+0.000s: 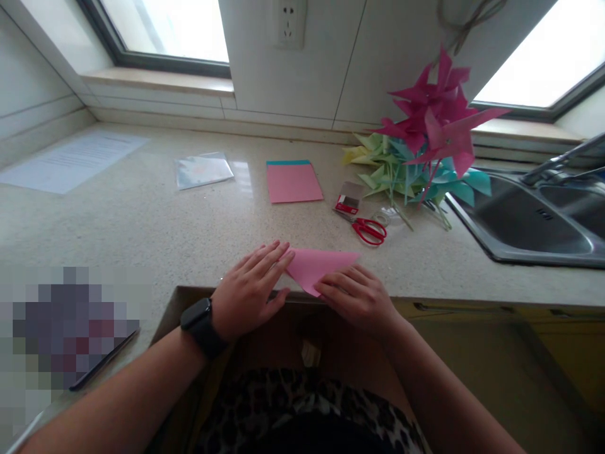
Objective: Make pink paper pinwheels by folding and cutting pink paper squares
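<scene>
A sheet of pink paper, folded into a triangle, lies at the counter's front edge with its point toward me. My left hand, a black watch on its wrist, rests over the paper's left corner, fingers stretched out and lying flat. On the other side, my right hand has its fingers curled over the paper's lower right edge; its thumb is hidden. Beyond the hands, red-handled scissors lie beside a small red-and-clear packet and a clear tape roll.
A stack of pink squares with a blue edge sits behind. Paper pinwheels stand at back right near the steel sink. Leftward lie a clear packet, a printed sheet and a blurred-out item.
</scene>
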Action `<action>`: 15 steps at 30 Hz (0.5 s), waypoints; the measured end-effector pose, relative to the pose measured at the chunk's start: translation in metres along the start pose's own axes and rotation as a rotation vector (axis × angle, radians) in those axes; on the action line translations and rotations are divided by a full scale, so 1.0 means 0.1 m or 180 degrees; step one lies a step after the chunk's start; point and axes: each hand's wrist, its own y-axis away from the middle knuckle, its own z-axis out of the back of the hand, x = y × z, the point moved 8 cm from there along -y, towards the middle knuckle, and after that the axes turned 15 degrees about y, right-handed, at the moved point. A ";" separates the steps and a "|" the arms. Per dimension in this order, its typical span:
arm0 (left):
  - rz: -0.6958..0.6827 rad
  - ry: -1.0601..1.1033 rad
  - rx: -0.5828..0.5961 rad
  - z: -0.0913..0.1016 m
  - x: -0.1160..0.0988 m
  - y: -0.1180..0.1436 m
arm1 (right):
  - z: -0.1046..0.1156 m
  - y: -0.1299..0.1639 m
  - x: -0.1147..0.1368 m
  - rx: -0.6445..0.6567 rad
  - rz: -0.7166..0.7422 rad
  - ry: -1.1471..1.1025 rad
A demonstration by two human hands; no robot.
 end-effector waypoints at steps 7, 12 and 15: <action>0.0038 0.0031 0.0346 -0.12 0.05 -0.02 | 0.01 0.07 0.01 0.0081 -0.0052 -0.0063; 0.0178 -0.0041 0.0363 -0.13 0.08 -0.04 | 0.01 0.11 0.01 0.0027 -0.0145 0.0019; 0.0259 -0.0074 0.0344 -0.13 0.09 -0.05 | -0.04 0.08 -0.02 0.0146 -0.0243 0.0016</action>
